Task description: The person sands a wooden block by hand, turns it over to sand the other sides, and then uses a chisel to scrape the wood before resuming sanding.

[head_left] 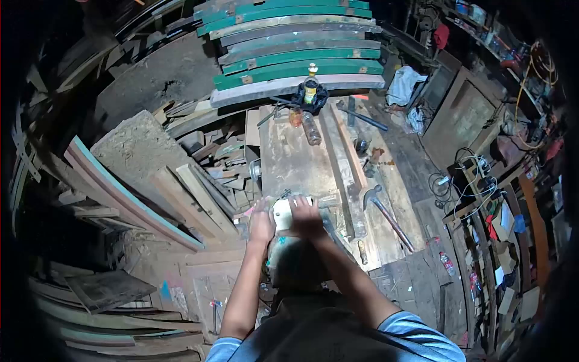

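The pale piece (pixel 281 212) could slip at the near end of the desk (pixel 289 163), if the two hands press it unevenly.

The left hand (pixel 262 227) is at its left side, and the right hand (pixel 306 221) lies over its right part; I cannot tell if either grip is closed around it. In my judgement, stronger push from one side could turn the piece, and fingers close to its edge could be pinched or scraped. The hammer (pixel 393 225) lies to the right, apart from the hands, so it seems a smaller danger.
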`<action>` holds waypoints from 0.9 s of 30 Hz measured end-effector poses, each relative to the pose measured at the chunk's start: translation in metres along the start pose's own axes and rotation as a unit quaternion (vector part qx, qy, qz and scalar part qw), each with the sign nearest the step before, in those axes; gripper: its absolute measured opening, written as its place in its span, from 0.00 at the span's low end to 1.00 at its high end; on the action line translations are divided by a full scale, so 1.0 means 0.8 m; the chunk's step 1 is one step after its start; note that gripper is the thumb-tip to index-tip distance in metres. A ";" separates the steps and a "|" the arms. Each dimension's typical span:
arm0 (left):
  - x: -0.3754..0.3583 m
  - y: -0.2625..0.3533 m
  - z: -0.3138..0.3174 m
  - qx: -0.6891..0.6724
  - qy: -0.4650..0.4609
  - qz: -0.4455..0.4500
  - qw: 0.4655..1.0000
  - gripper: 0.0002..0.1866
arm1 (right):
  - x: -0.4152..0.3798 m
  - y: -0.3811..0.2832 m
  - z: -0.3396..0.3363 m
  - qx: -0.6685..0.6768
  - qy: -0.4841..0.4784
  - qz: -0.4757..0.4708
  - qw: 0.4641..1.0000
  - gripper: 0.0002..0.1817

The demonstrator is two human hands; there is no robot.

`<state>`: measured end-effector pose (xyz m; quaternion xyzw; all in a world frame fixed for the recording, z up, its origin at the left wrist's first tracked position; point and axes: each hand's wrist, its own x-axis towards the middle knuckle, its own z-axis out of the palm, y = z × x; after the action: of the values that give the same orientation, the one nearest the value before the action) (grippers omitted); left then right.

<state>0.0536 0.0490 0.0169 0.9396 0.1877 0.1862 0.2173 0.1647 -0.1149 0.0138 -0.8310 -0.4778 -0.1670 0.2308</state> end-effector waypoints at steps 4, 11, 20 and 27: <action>-0.075 0.010 0.009 -0.025 0.003 0.033 0.999 0.24 | -0.001 0.005 0.013 0.029 -0.048 0.020 0.998 0.70; -0.020 0.009 0.007 0.000 -0.003 0.023 1.000 0.24 | -0.012 0.019 0.051 -0.066 0.004 -0.014 0.998 0.65; -0.077 0.006 0.030 -0.043 -0.062 0.030 0.997 0.31 | -0.010 0.010 0.044 -0.017 -0.094 0.032 0.995 0.51; 0.004 0.009 0.000 0.117 -0.094 0.080 0.985 0.29 | -0.005 0.017 0.046 -0.063 -0.093 0.013 0.994 0.61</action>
<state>0.0581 0.0442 0.0209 0.9839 0.1110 0.0908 0.1070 0.1770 -0.1039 -0.0223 -0.8617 -0.4753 -0.1159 0.1347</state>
